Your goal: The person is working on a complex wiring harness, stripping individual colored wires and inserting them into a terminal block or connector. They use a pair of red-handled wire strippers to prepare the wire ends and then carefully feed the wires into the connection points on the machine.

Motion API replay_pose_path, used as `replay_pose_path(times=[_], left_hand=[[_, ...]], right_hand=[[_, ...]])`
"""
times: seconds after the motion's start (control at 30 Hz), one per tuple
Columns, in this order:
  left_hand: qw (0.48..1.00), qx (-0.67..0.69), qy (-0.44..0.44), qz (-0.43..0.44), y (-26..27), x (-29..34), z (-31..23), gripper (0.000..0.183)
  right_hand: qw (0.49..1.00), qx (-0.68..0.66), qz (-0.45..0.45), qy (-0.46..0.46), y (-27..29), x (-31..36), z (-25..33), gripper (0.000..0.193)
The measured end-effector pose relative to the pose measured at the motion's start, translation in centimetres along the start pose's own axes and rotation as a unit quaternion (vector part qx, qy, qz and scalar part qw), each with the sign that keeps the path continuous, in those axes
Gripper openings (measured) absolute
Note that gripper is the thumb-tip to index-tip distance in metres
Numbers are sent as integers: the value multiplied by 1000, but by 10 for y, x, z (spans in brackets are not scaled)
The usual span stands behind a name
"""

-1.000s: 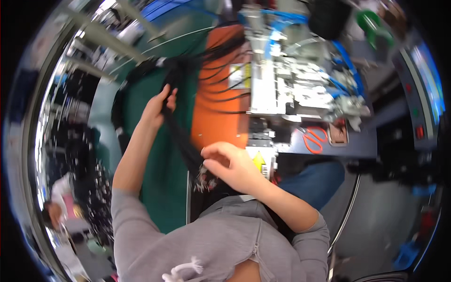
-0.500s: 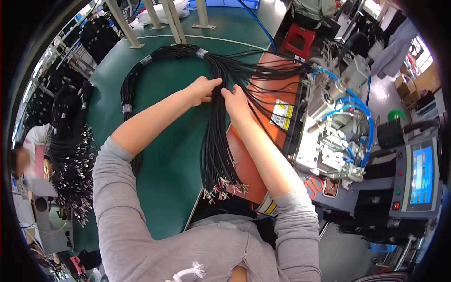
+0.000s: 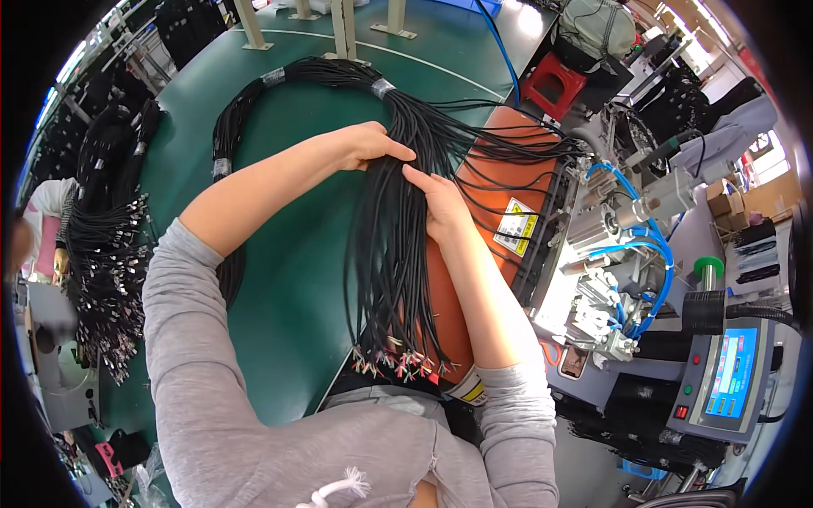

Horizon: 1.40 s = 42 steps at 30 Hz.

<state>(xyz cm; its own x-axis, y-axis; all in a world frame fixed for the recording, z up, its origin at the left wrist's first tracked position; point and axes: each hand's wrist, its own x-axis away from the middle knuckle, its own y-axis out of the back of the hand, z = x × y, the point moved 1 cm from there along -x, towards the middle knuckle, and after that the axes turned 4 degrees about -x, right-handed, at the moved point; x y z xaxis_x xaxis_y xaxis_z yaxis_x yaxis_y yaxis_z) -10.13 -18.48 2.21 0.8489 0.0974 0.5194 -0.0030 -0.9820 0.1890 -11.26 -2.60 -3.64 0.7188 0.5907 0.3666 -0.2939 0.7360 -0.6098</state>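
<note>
Both hands, left hand [image 3: 366, 146] and right hand [image 3: 440, 203], grip the black cable bundle [image 3: 385, 254] (ends stripped) over the green table [image 3: 296, 279].

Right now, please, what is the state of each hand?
Left hand: fingers curled onto the bundle of black cables, gripping it.
Right hand: fingers extended, touching the same cables; a closed grip cannot be told.

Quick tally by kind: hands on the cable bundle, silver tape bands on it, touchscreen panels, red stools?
Hands on the bundle: 2, left hand and right hand
Silver tape bands: 3 visible
Touchscreen panels: 1
Red stools: 1
Total: 7
</note>
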Motion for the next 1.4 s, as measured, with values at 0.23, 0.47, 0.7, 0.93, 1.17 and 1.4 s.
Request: replay_pose_path(times=[0.23,0.47,0.7,0.93,1.17,1.4], left_hand=[[961,267,43,-53,-2,9,50,10],[973,225,21,51,-53,70,81,24],[990,107,-35,87,-21,80,44,39],[997,53,-36,42,15,81,4,44],[717,-496,-436,-222,-13,99,31,67],[570,-369,-733,38,-159,101,41,40]], right_hand=[[999,-27,8,36,12,-6,-4,19],[995,-96,-31,-5,7,0,2,19],[986,-83,136,-45,-11,34,7,26],[935,-290,204,15,-14,60,52,42],[943,-223,244,-42,41,170,49,64],[990,-41,133,12,70,264,10,77]])
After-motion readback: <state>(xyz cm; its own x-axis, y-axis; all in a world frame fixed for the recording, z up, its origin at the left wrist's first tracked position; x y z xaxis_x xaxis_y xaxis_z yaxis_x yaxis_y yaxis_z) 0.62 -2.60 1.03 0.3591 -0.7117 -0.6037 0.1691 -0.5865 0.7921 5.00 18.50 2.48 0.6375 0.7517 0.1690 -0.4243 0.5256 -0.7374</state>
